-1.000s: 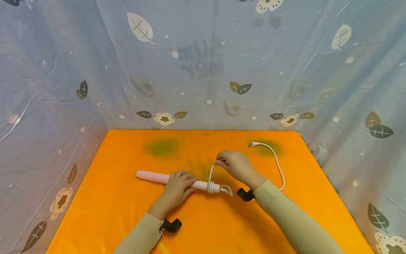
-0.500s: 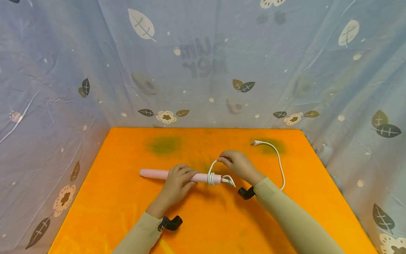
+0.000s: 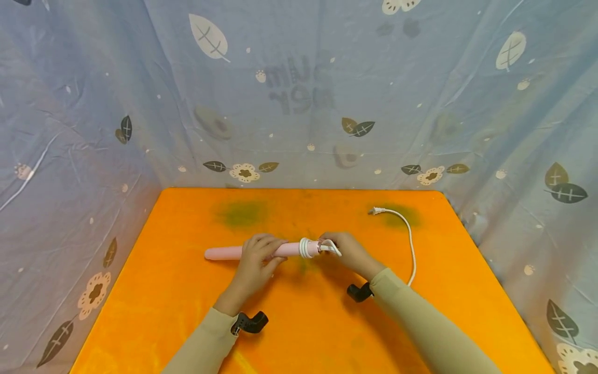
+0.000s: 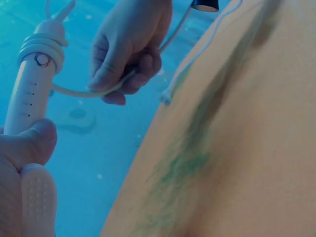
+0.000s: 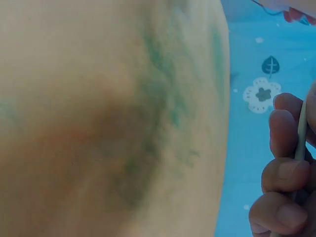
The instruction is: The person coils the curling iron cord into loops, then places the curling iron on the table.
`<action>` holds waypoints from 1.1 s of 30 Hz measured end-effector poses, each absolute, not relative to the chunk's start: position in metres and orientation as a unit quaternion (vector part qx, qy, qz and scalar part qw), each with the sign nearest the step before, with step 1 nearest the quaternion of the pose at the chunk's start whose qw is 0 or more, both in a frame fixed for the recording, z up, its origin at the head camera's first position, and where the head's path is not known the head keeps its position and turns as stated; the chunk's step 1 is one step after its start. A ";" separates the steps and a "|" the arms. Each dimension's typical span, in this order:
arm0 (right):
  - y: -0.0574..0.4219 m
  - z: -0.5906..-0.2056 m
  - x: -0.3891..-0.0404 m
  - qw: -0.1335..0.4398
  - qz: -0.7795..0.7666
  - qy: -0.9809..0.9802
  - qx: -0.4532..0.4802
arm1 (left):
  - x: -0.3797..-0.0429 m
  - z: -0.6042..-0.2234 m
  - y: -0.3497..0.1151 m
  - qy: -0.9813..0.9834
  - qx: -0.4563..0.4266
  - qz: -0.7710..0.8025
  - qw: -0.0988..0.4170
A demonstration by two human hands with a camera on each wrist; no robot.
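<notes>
A slim pink hair straightener (image 3: pixel 223 253) lies crosswise in front of me in the head view, its plain end pointing left. My left hand (image 3: pixel 254 259) grips it around the middle. Several turns of white cord (image 3: pixel 306 248) are wound about its right end, beside a button and a row of dots seen in the left wrist view. A small loop of cord stands out past that end. My right hand (image 4: pixel 128 44) pinches the cord (image 4: pixel 79 93) between thumb and fingers, just off the coils. The right wrist view shows its curled fingers (image 5: pixel 284 187) along the cord.
The cord's free length curves over the orange tabletop (image 3: pixel 289 343) to a white plug (image 3: pixel 375 211) at the back right. Black wrist mounts (image 3: pixel 252 323) hang below both cuffs. A patterned blue curtain (image 3: pixel 299 62) encloses the table's back and sides.
The straightener's corded end has risen away from me, so it lies more level. My right hand has gone from above the straightener down behind its end, drawing the cord round.
</notes>
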State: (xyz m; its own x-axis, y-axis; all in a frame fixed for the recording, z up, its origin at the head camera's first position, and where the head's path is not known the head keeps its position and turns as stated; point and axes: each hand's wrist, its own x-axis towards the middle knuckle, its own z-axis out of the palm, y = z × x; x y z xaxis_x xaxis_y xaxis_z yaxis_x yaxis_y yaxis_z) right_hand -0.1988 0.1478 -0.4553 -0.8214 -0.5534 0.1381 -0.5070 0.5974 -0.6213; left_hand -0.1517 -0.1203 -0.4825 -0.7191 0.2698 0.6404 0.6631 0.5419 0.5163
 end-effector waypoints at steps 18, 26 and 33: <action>0.122 -0.462 -0.146 -0.002 -0.240 0.910 -0.339 | -0.161 -0.487 -0.116 -0.840 -0.239 -0.394 0.287; 0.116 -0.452 -0.131 -0.072 -0.181 0.909 -0.368 | -0.167 -0.492 -0.119 -0.853 -0.223 -0.376 0.286; 0.112 -0.444 -0.123 -0.088 -0.171 0.906 -0.378 | -0.168 -0.498 -0.120 -0.868 -0.223 -0.354 0.266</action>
State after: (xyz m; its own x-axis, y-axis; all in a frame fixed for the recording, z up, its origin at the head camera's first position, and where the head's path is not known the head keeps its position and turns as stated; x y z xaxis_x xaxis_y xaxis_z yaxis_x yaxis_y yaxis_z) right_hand -0.1234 0.1120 -0.4443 -0.6988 -0.6546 0.2885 -0.7147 0.6555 -0.2439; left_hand -0.1683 -0.1198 -0.4978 -0.7589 0.1987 0.6202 0.5758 0.6496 0.4964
